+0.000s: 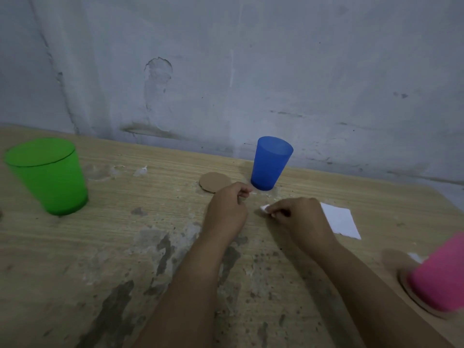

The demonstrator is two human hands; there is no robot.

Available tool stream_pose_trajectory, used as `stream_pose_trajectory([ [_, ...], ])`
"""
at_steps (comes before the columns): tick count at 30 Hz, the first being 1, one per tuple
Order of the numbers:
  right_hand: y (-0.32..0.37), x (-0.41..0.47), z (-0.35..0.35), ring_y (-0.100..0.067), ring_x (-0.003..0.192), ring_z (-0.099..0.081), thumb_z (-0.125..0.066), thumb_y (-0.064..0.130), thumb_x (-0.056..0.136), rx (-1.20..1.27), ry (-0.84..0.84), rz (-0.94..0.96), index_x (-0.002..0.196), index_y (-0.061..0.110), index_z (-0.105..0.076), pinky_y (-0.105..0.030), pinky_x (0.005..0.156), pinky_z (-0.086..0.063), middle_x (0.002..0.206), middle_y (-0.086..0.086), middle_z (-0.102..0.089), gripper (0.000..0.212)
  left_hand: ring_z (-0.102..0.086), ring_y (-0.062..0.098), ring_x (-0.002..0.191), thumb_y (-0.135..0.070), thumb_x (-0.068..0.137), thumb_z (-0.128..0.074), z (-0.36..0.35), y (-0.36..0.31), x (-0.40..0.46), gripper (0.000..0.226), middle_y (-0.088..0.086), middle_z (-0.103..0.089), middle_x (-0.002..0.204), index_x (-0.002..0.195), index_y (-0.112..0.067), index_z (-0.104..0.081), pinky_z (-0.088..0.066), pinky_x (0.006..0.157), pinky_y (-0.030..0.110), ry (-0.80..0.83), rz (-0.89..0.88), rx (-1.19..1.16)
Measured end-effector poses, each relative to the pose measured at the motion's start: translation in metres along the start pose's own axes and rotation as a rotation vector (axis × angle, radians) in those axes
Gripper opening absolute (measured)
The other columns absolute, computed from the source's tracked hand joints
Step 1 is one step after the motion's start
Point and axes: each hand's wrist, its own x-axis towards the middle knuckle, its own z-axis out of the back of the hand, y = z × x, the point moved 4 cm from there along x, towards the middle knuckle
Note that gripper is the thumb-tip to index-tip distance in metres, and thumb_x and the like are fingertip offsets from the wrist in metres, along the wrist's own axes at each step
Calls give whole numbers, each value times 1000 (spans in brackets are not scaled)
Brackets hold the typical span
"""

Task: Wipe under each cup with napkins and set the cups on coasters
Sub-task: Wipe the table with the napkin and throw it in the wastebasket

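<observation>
The pink cup (pixel 442 277) is motion-blurred and cut off by the right edge, hiding most of the coaster (pixel 411 295) beneath it, while the right hand (pixel 298 217) covers most of its small napkin piece (pixel 265 208).

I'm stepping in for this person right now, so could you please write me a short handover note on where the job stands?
Left hand: curled, near the blue cup's base; I can't tell whether it holds anything.
Right hand: grip pinching a small white napkin on the wooden table.
Done: pink cup stands on a cardboard coaster.
Left: blue cup is off the free coaster beside it; green cup has no visible coaster. A spare napkin lies right.
</observation>
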Motion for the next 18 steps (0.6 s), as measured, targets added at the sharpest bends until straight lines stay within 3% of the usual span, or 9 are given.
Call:
stream_pose_trajectory([
  [3,-7,17,4,-9,90,-64,-60,5,86,50,-166,-38,102,14,-73,-13,80,-37,102,-2,-74,23,-58,9,100,12,77,-43,1,-2,-2,49,-5,-63,103,108,-20,-64,-48,89,27,9,-1,-21],
  [7,-3,25,-19,-18,98,-64,-56,13,89,-69,-18,51,106,20,-72,-22,85,-44,107,-3,-72,24,-59,9,101,12,77,-43,1,-1,-2,49,-5,-63,104,109,-19,-64,-48,89,26,10,10,-29],
  [12,-2,21,-19,-17,109,-56,-51,14,91,-171,112,58,115,20,-66,-13,82,-31,120,-6,-64,29,-58,10,103,12,80,-41,3,-4,-3,48,-1,-64,108,112,-16,-63,-48,92,28,2,13,-13],
  [15,2,0,-15,-15,109,-57,-61,13,84,-222,155,154,117,23,-66,-12,83,-31,120,-3,-63,34,-58,11,103,11,81,-40,2,-2,-3,47,0,-64,110,113,-16,-63,-48,93,29,6,14,-4],
  [18,7,-15,-17,-11,113,-55,-65,9,79,-139,140,212,113,22,-68,1,84,-23,121,4,-63,36,-58,12,104,11,82,-40,2,-3,-3,46,0,-64,110,113,-16,-63,-48,93,31,2,22,-2],
])
